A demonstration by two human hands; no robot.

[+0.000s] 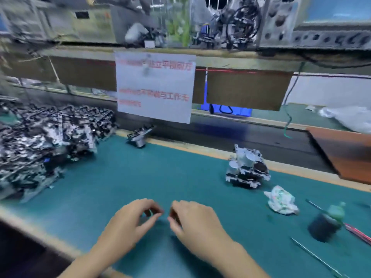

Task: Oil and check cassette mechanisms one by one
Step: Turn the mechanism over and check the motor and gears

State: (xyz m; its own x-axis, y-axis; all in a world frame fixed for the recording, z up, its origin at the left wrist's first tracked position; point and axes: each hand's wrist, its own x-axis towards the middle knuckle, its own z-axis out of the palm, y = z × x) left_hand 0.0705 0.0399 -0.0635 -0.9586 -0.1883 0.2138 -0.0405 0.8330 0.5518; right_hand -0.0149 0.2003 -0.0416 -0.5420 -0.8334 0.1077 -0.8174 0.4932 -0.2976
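Observation:
My left hand (133,219) and my right hand (193,219) hover side by side over the green mat (140,177), fingers loosely curled and holding nothing. A big heap of cassette mechanisms (46,145) fills the left of the bench. A small stack of metal cassette mechanisms (248,168) stands to the right, beyond my right hand. One single mechanism (139,135) leans at the mat's far edge. A dark oil pot with a green-capped bottle (327,221) sits at the right. The picture is blurred by motion.
A crumpled cloth (282,199) lies between the stack and the oil pot. Thin metal rods (315,257) and a red-striped tool (359,232) lie at the right. A paper notice (154,87) hangs from the shelf ahead. A brown board (345,151) slants at far right.

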